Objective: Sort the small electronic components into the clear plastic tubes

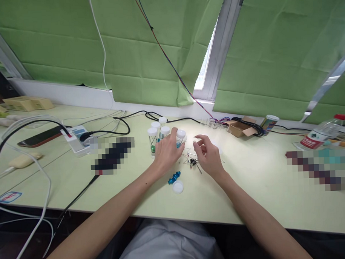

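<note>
My left hand (169,150) reaches over a group of clear vials, its fingers curved round a white-capped vial (181,134); part of the grip is hidden. Beside it stand several more vials with white caps (152,131), one with a green bead-like piece (152,148) inside. My right hand (207,153) hovers with curled fingers, thumb and index apart, nothing visible between them. Under and between the hands lies a small cluster of thin metal rods with a black part (193,162). Nearer me are a blue ridged piece (174,177) and a loose white lid (178,187).
Clear cups (214,123), an open cardboard box (240,128) with black cable, and a canister (270,124) stand at the back right. A red-capped bottle (321,133) is farther right. A power strip (76,140) and cables lie left on the table (259,194).
</note>
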`<state>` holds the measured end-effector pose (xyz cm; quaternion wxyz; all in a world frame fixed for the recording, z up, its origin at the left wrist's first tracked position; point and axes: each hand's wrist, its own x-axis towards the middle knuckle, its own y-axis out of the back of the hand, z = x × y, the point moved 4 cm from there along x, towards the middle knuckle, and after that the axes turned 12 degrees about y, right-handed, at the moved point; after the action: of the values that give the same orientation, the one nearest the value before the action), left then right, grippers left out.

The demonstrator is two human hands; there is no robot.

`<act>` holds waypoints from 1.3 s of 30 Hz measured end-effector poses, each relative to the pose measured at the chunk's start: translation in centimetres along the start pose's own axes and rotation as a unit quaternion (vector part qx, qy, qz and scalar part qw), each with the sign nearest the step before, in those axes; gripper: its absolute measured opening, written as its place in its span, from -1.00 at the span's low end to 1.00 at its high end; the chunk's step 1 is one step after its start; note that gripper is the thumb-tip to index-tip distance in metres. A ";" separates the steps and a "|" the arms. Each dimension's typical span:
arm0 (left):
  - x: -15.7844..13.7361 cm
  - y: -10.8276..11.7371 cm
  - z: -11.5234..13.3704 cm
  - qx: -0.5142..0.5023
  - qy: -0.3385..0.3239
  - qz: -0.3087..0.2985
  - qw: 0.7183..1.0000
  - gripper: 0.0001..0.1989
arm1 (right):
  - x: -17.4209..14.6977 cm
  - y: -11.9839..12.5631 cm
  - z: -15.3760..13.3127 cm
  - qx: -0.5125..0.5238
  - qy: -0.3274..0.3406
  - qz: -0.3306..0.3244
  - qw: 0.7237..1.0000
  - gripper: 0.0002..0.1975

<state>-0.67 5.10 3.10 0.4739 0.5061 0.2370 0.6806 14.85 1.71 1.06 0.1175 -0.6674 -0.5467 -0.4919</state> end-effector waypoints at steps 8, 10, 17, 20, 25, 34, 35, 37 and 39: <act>-0.2 0.0 -0.1 -0.007 0.005 0.016 1.000 -0.58 | 0.0 0.0 0.0 0.005 -0.008 -0.012 1.000 -0.80; -0.2 0.1 -0.1 -0.007 0.009 0.016 1.000 -0.57 | 0.0 -0.1 0.1 0.006 -0.010 -0.014 1.000 -0.80; -0.2 0.1 -0.2 -0.004 0.001 0.026 1.000 -0.59 | 0.0 -0.2 0.1 0.013 -0.013 -0.019 1.000 -0.81; -0.2 0.0 -0.2 -0.001 0.002 0.036 0.999 -0.60 | 0.0 -0.1 0.0 0.012 -0.015 -0.023 1.000 -0.81; -0.1 0.0 -0.4 -0.025 0.006 0.051 0.998 -0.65 | 0.0 -0.2 0.0 0.015 -0.012 -0.027 0.999 -0.82; 0.2 0.1 -0.8 -0.049 0.022 0.079 0.995 -0.69 | -0.1 -0.3 0.1 0.019 -0.020 -0.032 0.999 -0.81; 0.2 0.2 -0.8 -0.049 0.023 0.081 0.995 -0.70 | -0.1 -0.3 0.1 0.019 -0.020 -0.033 0.999 -0.81; 0.3 0.1 -0.8 -0.051 0.024 0.084 0.995 -0.71 | -0.1 -0.3 0.1 0.018 -0.021 -0.036 0.999 -0.81; 0.3 0.2 -0.8 -0.050 0.025 0.085 0.995 -0.70 | -0.1 -0.3 0.1 0.017 -0.021 -0.039 0.999 -0.81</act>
<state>-1.45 5.40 3.06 0.4328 0.4832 0.1700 0.7418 14.64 1.89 0.80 0.0983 -0.6535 -0.5832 -0.4724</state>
